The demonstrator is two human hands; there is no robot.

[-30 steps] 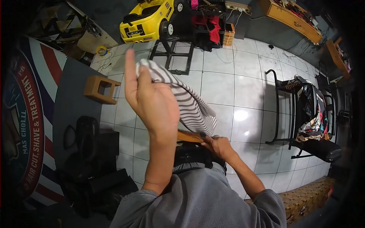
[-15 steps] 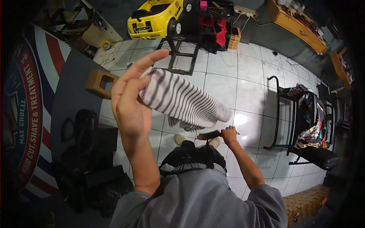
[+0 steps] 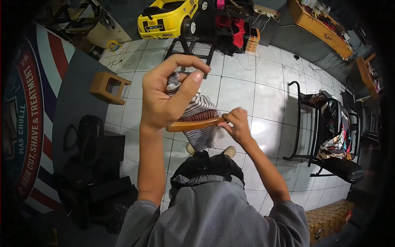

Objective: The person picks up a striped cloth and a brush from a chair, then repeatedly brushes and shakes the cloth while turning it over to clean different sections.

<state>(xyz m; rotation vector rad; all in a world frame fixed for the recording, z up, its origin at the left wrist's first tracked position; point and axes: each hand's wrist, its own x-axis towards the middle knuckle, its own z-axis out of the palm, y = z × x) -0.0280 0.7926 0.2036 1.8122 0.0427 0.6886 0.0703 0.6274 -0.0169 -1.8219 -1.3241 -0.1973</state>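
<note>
A striped grey-and-white cloth hangs from my left hand, which is raised at the centre with its fingers curled around the cloth's upper end. My right hand grips the handle of a wooden brush with dark reddish bristles. The brush lies level across the front of the cloth, its bristles turned up and away from me, against or very near the fabric. Part of the cloth is hidden behind my left hand and the brush.
A brown stool stands on the left by a barber sign. A yellow toy car is at the back. On the right, a black metal-framed chair holds patterned cloth. A wooden shelf hangs at the upper right.
The brush has risen from low beside my legs to the cloth. My left hand has shifted right and turned, and the cloth now hangs down instead of swinging out to the right.
</note>
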